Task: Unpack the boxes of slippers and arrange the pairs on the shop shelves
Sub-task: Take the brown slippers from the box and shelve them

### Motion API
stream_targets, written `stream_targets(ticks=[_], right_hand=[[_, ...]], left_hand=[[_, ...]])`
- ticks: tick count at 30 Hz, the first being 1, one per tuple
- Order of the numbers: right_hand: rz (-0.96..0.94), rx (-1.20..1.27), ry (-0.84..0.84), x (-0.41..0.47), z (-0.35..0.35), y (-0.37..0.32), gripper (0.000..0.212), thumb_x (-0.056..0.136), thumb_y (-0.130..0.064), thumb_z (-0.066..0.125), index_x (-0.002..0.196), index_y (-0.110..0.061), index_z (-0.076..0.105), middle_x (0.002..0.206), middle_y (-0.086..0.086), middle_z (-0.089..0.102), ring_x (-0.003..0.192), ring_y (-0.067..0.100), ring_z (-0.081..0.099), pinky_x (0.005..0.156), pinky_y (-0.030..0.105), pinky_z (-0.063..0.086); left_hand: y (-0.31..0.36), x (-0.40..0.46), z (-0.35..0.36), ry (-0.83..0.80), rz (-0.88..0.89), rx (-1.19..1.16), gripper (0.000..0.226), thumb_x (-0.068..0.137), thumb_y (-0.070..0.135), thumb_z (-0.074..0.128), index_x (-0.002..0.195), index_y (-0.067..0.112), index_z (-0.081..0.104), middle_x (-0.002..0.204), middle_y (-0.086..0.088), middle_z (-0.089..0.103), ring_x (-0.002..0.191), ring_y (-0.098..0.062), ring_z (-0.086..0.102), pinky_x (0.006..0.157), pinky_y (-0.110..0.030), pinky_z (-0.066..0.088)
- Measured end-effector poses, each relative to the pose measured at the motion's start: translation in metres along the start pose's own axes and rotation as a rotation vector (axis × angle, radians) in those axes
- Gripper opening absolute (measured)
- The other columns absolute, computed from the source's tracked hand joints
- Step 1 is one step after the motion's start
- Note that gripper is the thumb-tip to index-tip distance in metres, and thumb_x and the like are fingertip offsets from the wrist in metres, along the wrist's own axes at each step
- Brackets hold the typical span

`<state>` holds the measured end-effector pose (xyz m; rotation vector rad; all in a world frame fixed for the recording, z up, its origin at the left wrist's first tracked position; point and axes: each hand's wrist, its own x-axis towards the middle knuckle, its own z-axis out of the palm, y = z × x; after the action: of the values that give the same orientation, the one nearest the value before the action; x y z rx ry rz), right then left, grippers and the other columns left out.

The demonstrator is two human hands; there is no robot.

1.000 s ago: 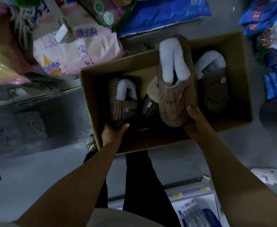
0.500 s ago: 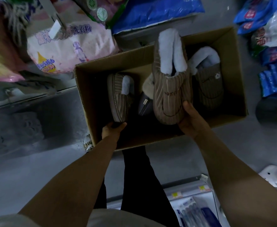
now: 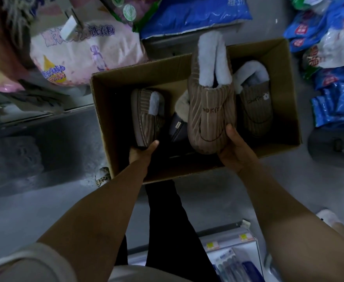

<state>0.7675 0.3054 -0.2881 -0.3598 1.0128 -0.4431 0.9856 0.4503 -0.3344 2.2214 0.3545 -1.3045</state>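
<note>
An open cardboard box [image 3: 118,123] sits on the grey floor below me. My right hand [image 3: 235,149] grips the toe of a brown corduroy slipper [image 3: 209,106] with pale fleece lining, held up over the box. My left hand [image 3: 141,153] holds the toe of a second brown slipper [image 3: 144,117], turned on its side at the box's left. A third brown slipper [image 3: 255,107] lies at the right inside the box. A dark slipper [image 3: 179,129] lies between them, partly hidden.
Pink detergent bags [image 3: 75,53] lie beyond the box's left, a blue bag [image 3: 195,13] behind it, and blue packets [image 3: 333,78] to the right. A low shelf edge with price tags [image 3: 226,241] stands near my legs. A leopard-print shoe [image 3: 103,178] pokes out beside the box.
The left slipper has been turned from flat onto its side by my left hand. My right hand has kept the raised slipper in nearly the same place.
</note>
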Motion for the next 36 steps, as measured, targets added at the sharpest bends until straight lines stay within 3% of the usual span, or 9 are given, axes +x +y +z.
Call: stream_targets(ticks=[3, 7, 11, 15, 20, 26, 29, 31, 36], right_hand=[[0.01, -0.031, -0.023, -0.001, 0.002, -0.001, 0.095, 0.077, -0.042, 0.084, 0.155, -0.016, 0.036, 0.154, 0.009, 0.047, 0.14, 0.027, 0.047, 0.111, 0.041, 0.045], [0.016, 0.003, -0.048, -0.001, 0.002, 0.001, 0.099, 0.075, -0.044, 0.086, 0.155, -0.015, 0.035, 0.154, 0.009, 0.046, 0.141, 0.027, 0.045, 0.106, 0.037, 0.048], [0.012, -0.033, -0.05, -0.001, 0.005, 0.003, 0.097, 0.078, -0.045, 0.083, 0.156, -0.017, 0.033, 0.156, 0.009, 0.043, 0.144, 0.029, 0.042, 0.114, 0.042, 0.041], [0.003, -0.043, -0.025, -0.008, 0.013, 0.002, 0.093, 0.08, -0.044, 0.081, 0.155, -0.017, 0.035, 0.156, 0.009, 0.044, 0.142, 0.028, 0.044, 0.115, 0.044, 0.039], [-0.014, -0.081, 0.051, -0.027, 0.029, -0.001, 0.051, 0.107, -0.033, 0.041, 0.155, -0.018, 0.036, 0.154, 0.006, 0.048, 0.141, 0.026, 0.045, 0.111, 0.042, 0.045], [-0.034, -0.021, 0.026, -0.062, 0.07, 0.011, 0.048, 0.104, -0.032, 0.046, 0.149, -0.015, 0.043, 0.15, 0.009, 0.052, 0.139, 0.026, 0.048, 0.116, 0.045, 0.036], [-0.057, -0.065, 0.0, -0.079, 0.103, 0.027, 0.046, 0.098, -0.027, 0.055, 0.142, -0.014, 0.053, 0.14, 0.008, 0.061, 0.133, 0.025, 0.054, 0.107, 0.042, 0.047], [-0.09, -0.117, 0.017, -0.09, 0.13, 0.043, 0.049, 0.091, -0.027, 0.062, 0.139, -0.015, 0.056, 0.135, 0.007, 0.065, 0.131, 0.025, 0.057, 0.1, 0.041, 0.049], [-0.212, -0.21, -0.103, -0.125, 0.219, 0.099, 0.056, 0.098, -0.027, 0.058, 0.151, -0.02, 0.043, 0.146, 0.005, 0.056, 0.135, 0.023, 0.053, 0.108, 0.043, 0.048]], left_hand=[[0.007, 0.008, 0.0, -0.025, 0.023, -0.01, 0.1, 0.07, 0.057, 0.082, 0.151, 0.016, 0.04, 0.148, -0.012, 0.049, 0.135, -0.035, 0.046, 0.11, -0.04, 0.037], [0.012, 0.016, 0.0, -0.029, 0.047, -0.019, 0.082, 0.075, 0.057, 0.078, 0.145, 0.022, 0.051, 0.141, -0.01, 0.058, 0.129, -0.035, 0.052, 0.107, -0.041, 0.042], [0.015, 0.016, -0.009, -0.006, 0.022, -0.074, 0.082, 0.074, 0.057, 0.08, 0.142, 0.018, 0.055, 0.137, -0.01, 0.06, 0.125, -0.035, 0.055, 0.107, -0.044, 0.045], [0.021, 0.007, -0.022, -0.037, 0.028, -0.13, 0.075, 0.079, 0.049, 0.079, 0.141, 0.015, 0.054, 0.134, -0.011, 0.061, 0.122, -0.034, 0.057, 0.096, -0.032, 0.045], [0.025, -0.018, -0.047, -0.078, 0.134, -0.175, 0.078, 0.073, 0.052, 0.082, 0.137, 0.014, 0.056, 0.129, -0.011, 0.064, 0.117, -0.033, 0.061, 0.101, -0.045, 0.051], [0.024, -0.051, -0.095, -0.245, 0.251, -0.334, 0.074, 0.072, 0.041, 0.086, 0.134, 0.013, 0.056, 0.125, -0.007, 0.066, 0.112, -0.028, 0.065, 0.087, -0.045, 0.058], [0.019, -0.066, -0.138, -0.283, 0.351, -0.309, 0.091, 0.058, 0.047, 0.092, 0.134, 0.011, 0.056, 0.125, -0.008, 0.066, 0.112, -0.028, 0.066, 0.091, -0.049, 0.058], [0.01, -0.075, -0.174, -0.279, 0.449, -0.295, 0.088, 0.066, 0.038, 0.091, 0.139, 0.011, 0.05, 0.131, -0.008, 0.063, 0.113, -0.026, 0.064, 0.095, -0.049, 0.056], [-0.03, -0.093, -0.288, -0.303, 0.702, -0.439, 0.091, 0.077, 0.015, 0.085, 0.152, 0.022, 0.035, 0.139, 0.0, 0.056, 0.124, -0.015, 0.058, 0.105, -0.039, 0.048]])
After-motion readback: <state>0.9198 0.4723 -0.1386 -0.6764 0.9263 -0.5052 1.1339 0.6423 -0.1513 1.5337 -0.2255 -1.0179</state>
